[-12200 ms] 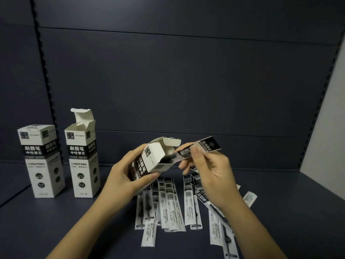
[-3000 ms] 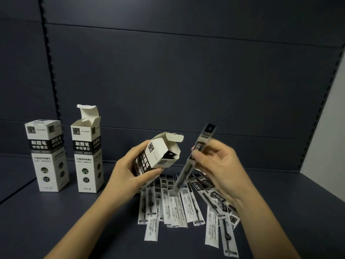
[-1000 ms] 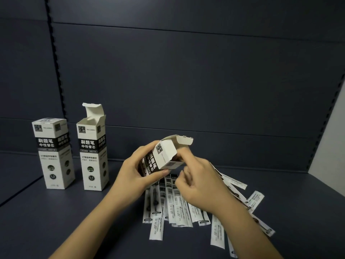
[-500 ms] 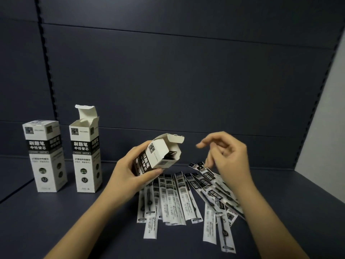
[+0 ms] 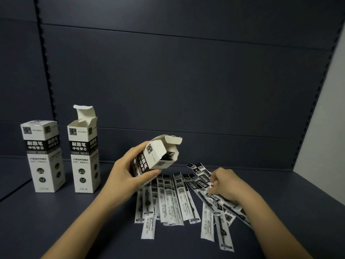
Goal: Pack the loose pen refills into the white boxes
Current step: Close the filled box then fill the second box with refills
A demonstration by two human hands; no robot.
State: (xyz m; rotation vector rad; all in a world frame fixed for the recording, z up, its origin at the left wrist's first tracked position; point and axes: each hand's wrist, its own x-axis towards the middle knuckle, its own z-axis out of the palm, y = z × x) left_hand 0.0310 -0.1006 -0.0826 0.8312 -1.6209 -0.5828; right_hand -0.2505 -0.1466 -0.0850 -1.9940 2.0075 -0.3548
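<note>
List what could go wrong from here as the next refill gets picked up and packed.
1. The right hand reaches into overlapping refill packets; it may lift two or drag neighbours along.
2. The left hand holds the open box tilted, mouth sideways, with refills already inside; tipped further, they could slide out.
3. Its raised flap overhangs the mouth and may snag an incoming packet.

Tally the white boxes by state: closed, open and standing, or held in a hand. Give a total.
Closed, standing: 1, the closed box
Open, standing: 1, the open box
Open, gripped by the left hand: 1, the held box
Total: 3
</note>
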